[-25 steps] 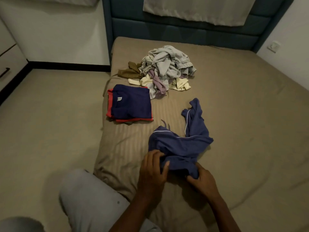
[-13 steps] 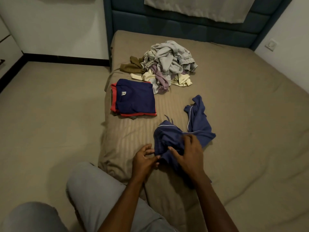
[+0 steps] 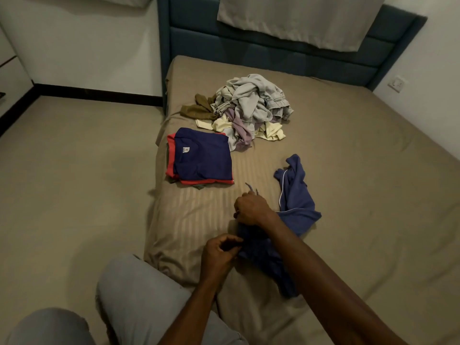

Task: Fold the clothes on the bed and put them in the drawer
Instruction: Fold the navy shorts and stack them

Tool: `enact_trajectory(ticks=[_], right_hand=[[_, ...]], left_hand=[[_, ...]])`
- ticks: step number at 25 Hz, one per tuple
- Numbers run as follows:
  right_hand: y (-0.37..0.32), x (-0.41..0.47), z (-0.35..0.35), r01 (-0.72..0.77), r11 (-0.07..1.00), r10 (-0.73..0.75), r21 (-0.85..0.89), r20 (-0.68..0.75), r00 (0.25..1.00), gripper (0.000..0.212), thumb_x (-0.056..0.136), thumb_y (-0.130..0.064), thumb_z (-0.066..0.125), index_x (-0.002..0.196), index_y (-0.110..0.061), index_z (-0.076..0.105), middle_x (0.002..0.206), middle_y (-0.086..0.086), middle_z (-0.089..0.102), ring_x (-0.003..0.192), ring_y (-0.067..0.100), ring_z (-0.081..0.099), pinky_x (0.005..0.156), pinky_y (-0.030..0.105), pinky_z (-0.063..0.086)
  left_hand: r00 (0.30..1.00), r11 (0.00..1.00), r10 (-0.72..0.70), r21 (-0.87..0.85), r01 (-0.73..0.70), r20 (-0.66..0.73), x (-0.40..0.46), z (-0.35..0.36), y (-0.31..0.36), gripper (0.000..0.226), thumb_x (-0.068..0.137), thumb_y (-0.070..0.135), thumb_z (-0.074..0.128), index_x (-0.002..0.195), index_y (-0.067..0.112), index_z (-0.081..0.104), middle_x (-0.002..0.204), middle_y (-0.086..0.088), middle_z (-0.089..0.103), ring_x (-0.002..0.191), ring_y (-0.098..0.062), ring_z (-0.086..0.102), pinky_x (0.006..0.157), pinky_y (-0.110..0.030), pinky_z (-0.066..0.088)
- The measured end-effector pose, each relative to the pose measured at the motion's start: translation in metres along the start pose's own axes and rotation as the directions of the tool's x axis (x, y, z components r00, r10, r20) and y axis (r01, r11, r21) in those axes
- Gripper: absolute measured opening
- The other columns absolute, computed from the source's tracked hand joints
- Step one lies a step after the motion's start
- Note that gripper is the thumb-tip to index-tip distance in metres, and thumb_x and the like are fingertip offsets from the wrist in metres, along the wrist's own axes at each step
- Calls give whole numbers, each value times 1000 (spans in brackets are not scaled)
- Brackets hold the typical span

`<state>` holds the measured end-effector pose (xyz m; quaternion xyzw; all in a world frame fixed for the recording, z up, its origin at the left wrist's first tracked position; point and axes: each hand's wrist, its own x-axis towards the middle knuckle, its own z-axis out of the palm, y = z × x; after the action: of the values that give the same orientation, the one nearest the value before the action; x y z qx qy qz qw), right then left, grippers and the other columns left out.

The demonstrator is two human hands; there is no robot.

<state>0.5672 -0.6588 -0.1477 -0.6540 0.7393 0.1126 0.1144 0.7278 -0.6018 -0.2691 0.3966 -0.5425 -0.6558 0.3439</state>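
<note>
A crumpled pair of blue shorts (image 3: 297, 202) with thin white piping lies on the tan bed (image 3: 361, 185) just in front of me. My right hand (image 3: 251, 207) grips the waistband end of the shorts, its drawstring poking out above the knuckles. My left hand (image 3: 219, 252) pinches the near edge of the same shorts lower down. A folded stack (image 3: 201, 155) with a navy shirt on top and a red one under it sits near the bed's left edge. An unfolded pile of grey, lilac, yellow and olive clothes (image 3: 251, 108) lies further back.
A dark blue padded headboard (image 3: 273, 51) closes the far end of the bed. White drawer fronts (image 3: 10, 75) show at the far left edge across the beige floor (image 3: 74, 183). My grey-clad knees (image 3: 139, 295) are at the bed's near edge. A wall socket (image 3: 397, 83) is at right.
My right hand moved up and left onto the shorts' waistband, crossing above my left hand. The left hand slid down a little and still holds the fabric's near edge.
</note>
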Motion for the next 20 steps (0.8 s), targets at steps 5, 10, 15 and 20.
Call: enact_trajectory(ticks=[5, 10, 15, 20], right_hand=[[38, -20, -36, 53, 800, 139, 597, -271, 953, 9, 96, -26, 56, 88, -26, 60, 90, 2, 68, 88, 26, 64, 82, 49, 53], [63, -45, -117, 235, 591, 153, 772, -393, 907, 19, 107, -17, 51, 105, -6, 66, 97, 8, 69, 86, 14, 63, 81, 27, 50], [114, -62, -161, 341, 382, 222, 859, -443, 869, 18, 105, -12, 52, 103, -12, 71, 97, 6, 69, 91, 17, 62, 85, 30, 48], [169, -103, -188, 473, 206, 176, 856, -508, 843, 18, 105, -8, 48, 108, -15, 65, 106, 5, 63, 97, 18, 60, 89, 30, 48]], left_hand=[[988, 994, -32, -109, 16, -150, -3, 20, 10, 70, 55, 49, 99, 108, 24, 62, 113, 2, 70, 101, -13, 70, 84, -37, 60], [996, 994, -53, -91, 59, 70, -3, 57, 30, 89, 64, 24, 98, 136, 25, 46, 124, 7, 69, 111, -6, 69, 89, -27, 59], [965, 998, -6, -62, 23, 262, 17, 40, 62, 58, 63, 25, 99, 114, 14, 75, 111, -3, 78, 105, -22, 74, 92, -51, 60], [868, 627, 471, 633, -455, 157, 72, -24, 147, 48, 66, 55, 89, 97, 22, 73, 77, 4, 73, 68, -14, 69, 63, -39, 57]])
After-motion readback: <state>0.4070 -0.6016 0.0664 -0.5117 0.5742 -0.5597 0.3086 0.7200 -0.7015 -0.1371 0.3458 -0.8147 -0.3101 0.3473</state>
